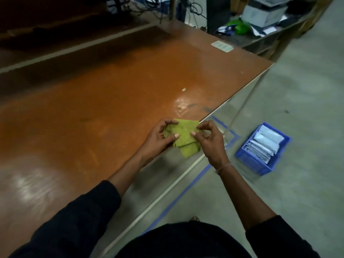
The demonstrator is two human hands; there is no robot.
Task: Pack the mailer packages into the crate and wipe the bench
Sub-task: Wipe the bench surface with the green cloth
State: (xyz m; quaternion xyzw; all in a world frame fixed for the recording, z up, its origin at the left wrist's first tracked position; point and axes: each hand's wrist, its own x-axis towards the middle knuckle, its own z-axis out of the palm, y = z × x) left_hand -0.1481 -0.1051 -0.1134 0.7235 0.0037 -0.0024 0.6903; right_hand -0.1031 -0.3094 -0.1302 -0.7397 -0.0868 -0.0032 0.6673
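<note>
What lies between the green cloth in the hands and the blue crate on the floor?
In the head view, only the right hand, bare grey floor and blue floor tape separate the green cloth from the blue crate.

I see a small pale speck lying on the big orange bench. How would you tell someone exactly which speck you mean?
Start from the broad orange-brown bench and find the bright glare patch near its right edge, beyond the two hands folding the green cloth. Just beyond that glare lies the speck: a tiny cream scrap, the only loose bit there, far smaller than the pale label at the far corner.

The green cloth point(183, 135) looks matt and rough-textured. The brown bench point(111, 101) top is smooth and glossy. The blue crate point(249, 161) looks plastic.
</note>
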